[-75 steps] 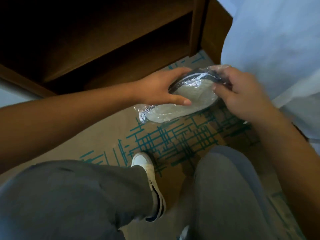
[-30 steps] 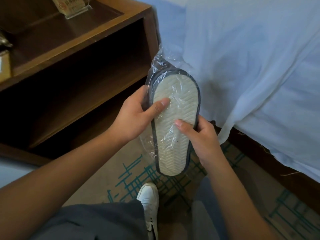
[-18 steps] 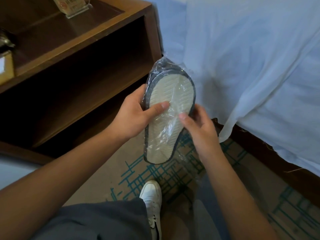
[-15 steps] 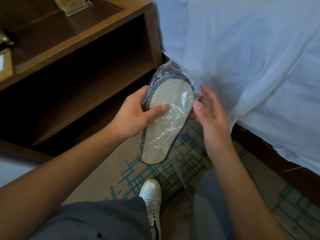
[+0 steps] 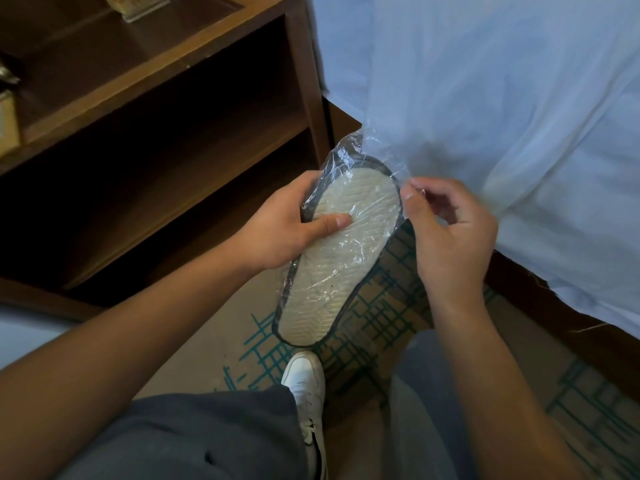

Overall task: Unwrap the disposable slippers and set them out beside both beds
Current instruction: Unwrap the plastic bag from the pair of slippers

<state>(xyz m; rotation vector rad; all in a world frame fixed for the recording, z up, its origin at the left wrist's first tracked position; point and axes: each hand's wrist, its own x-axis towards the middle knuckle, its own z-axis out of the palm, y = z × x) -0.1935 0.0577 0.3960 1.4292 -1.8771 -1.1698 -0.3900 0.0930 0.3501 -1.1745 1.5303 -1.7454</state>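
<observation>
Disposable slippers (image 5: 341, 247), sole up in clear wrap (image 5: 349, 150), were held above the carpet (image 5: 214, 344) between nightstand (image 5: 173, 109) and bed (image 5: 502, 98). Left hand (image 5: 277, 233) was clamped on the pack, steadying it; right hand (image 5: 446, 233) pinched film at the toe edge (probably to tear it). Open floor lay below.
</observation>
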